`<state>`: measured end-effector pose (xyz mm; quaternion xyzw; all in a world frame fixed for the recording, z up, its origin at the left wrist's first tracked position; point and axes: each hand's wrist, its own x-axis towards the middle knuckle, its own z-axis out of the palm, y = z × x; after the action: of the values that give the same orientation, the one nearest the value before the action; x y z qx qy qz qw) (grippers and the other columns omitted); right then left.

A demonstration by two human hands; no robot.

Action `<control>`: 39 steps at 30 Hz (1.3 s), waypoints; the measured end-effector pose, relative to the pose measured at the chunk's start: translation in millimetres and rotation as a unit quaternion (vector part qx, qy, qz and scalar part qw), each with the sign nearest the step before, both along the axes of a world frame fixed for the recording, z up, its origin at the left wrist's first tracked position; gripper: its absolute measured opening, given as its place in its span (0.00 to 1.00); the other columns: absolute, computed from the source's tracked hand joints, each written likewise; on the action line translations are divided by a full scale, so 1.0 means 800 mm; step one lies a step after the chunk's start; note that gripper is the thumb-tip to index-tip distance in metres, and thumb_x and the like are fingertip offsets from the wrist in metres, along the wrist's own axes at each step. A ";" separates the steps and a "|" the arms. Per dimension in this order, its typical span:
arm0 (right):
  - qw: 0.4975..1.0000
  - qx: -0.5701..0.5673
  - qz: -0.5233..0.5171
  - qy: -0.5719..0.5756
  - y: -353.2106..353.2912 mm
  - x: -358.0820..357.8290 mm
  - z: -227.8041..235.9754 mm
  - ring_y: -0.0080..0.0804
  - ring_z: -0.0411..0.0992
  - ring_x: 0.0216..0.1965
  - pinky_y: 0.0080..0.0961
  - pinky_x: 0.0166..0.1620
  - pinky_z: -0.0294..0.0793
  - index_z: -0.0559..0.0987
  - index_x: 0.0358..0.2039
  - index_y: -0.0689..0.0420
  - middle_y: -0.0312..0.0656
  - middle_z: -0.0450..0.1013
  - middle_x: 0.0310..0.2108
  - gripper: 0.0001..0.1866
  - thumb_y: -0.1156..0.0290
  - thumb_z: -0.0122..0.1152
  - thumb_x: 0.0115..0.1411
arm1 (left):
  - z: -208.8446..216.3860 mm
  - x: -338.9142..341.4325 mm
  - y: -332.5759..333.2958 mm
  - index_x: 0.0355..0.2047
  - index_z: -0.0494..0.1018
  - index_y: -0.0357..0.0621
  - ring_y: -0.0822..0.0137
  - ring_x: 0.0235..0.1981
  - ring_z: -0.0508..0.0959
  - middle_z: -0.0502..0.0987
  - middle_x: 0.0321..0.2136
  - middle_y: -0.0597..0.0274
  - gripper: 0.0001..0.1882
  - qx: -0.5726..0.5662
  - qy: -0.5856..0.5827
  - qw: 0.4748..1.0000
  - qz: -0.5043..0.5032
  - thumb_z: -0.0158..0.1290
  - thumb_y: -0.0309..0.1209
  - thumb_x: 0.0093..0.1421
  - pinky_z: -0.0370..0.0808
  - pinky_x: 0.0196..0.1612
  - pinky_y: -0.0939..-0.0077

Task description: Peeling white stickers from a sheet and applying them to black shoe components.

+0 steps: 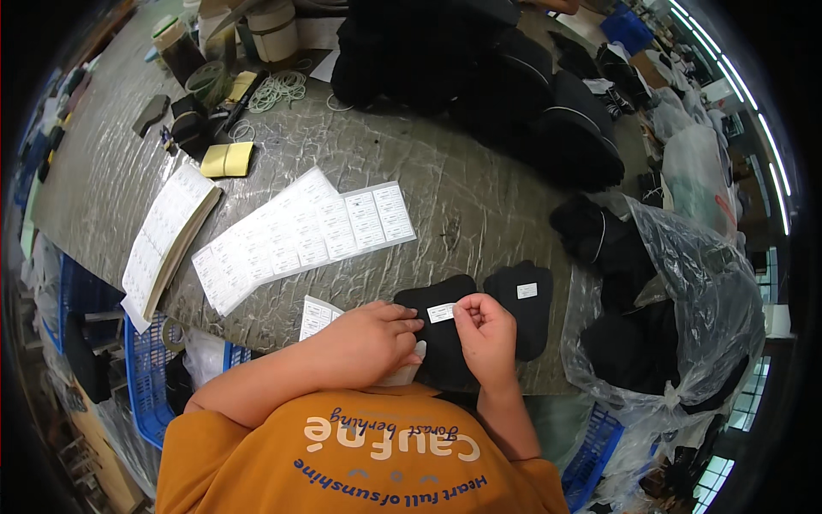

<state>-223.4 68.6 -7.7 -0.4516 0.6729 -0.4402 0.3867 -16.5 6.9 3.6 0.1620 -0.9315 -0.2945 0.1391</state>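
My right hand (pixel 486 330) pinches one edge of a small white label (pixel 441 313) between thumb and finger. The label lies at or just over a black fabric piece (pixel 449 360); I cannot tell how much of it touches. My left hand (pixel 377 338) is curled at that piece's left edge, its fingertips beside the fabric. A sheet of white labels (pixel 318 319) passes beneath this hand and shows on both sides of it, partly hidden. Just to the right lies a second black piece (pixel 531 321), bearing a white label (pixel 527 291) near its top.
Overlapping label sheets (pixel 304 231) and a thick label stack (pixel 167 244) lie on the table (pixel 479 218). Black goods (pixel 479 77) are piled at the back. A clear plastic bag (pixel 685 317) of black items stands right. Yellow notes (pixel 227 160) and jars (pixel 177 50) sit far left.
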 end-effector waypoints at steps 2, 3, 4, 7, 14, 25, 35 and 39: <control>1.000 0.002 -0.002 0.003 -0.002 0.002 -0.001 0.08 0.63 0.23 0.09 0.26 0.63 0.77 0.31 0.64 0.28 0.71 0.24 0.01 0.80 0.60 0.59 | -0.001 -0.001 0.000 0.35 0.78 0.35 0.55 0.54 0.73 0.78 0.47 0.51 0.14 0.013 -0.009 1.000 0.004 0.55 0.35 0.56 0.68 0.56 0.62; 1.000 0.002 -0.005 0.006 -0.003 0.002 -0.002 0.08 0.63 0.23 0.09 0.26 0.63 0.77 0.31 0.64 0.28 0.71 0.24 0.01 0.80 0.60 0.59 | 0.002 -0.001 -0.001 0.32 0.77 0.36 0.55 0.54 0.73 0.78 0.47 0.51 0.13 0.011 -0.015 1.000 -0.002 0.55 0.36 0.57 0.67 0.56 0.62; 1.000 0.003 -0.004 0.006 -0.003 0.003 -0.003 0.08 0.63 0.23 0.09 0.26 0.63 0.77 0.31 0.64 0.28 0.71 0.24 0.01 0.80 0.60 0.59 | 0.003 -0.001 -0.001 0.29 0.77 0.37 0.54 0.55 0.73 0.78 0.47 0.51 0.13 0.009 -0.021 1.000 -0.009 0.54 0.36 0.58 0.67 0.57 0.61; 1.000 0.011 -0.008 0.009 -0.004 0.004 -0.006 0.13 0.68 0.22 0.13 0.26 0.68 0.77 0.30 0.66 0.35 0.73 0.24 0.02 0.80 0.60 0.58 | 0.002 -0.001 0.000 0.25 0.76 0.38 0.55 0.55 0.73 0.78 0.48 0.51 0.14 0.013 -0.018 1.000 -0.004 0.54 0.37 0.58 0.67 0.57 0.61; 0.998 0.011 -0.020 0.060 -0.005 0.007 -0.013 0.16 0.69 0.21 0.17 0.25 0.69 0.78 0.29 0.65 0.38 0.74 0.22 0.03 0.79 0.62 0.56 | 0.003 -0.002 0.000 0.24 0.76 0.38 0.55 0.55 0.73 0.78 0.48 0.51 0.15 0.014 -0.021 1.000 0.000 0.54 0.39 0.58 0.67 0.57 0.62; 0.996 -0.011 -0.024 0.089 -0.005 0.006 -0.018 0.19 0.70 0.20 0.19 0.25 0.69 0.78 0.30 0.64 0.40 0.75 0.21 0.04 0.79 0.63 0.55 | -0.008 -0.009 -0.002 0.45 0.76 0.36 0.62 0.50 0.74 0.75 0.52 0.58 0.20 -0.029 -0.052 0.998 0.002 0.54 0.39 0.59 0.66 0.53 0.65; 0.978 0.016 -0.043 0.204 -0.011 0.004 -0.009 0.34 0.70 0.21 0.28 0.29 0.71 0.74 0.34 0.63 0.42 0.72 0.21 0.13 0.76 0.69 0.49 | -0.003 -0.010 -0.002 0.45 0.76 0.36 0.63 0.51 0.73 0.75 0.52 0.59 0.19 -0.027 -0.085 0.996 0.002 0.54 0.38 0.59 0.65 0.54 0.65; 0.956 -0.090 -0.047 0.274 -0.011 -0.011 -0.025 0.21 0.62 0.19 0.20 0.24 0.66 0.75 0.33 0.63 0.35 0.66 0.18 0.13 0.80 0.69 0.48 | -0.003 -0.010 -0.002 0.44 0.75 0.35 0.60 0.51 0.73 0.75 0.52 0.57 0.18 0.014 -0.048 0.999 0.020 0.54 0.36 0.58 0.65 0.54 0.64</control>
<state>-231.9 59.8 -27.6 -0.5556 0.7311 -0.3759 0.1244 -24.1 5.4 1.0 0.1965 -0.9296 -0.2961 0.0979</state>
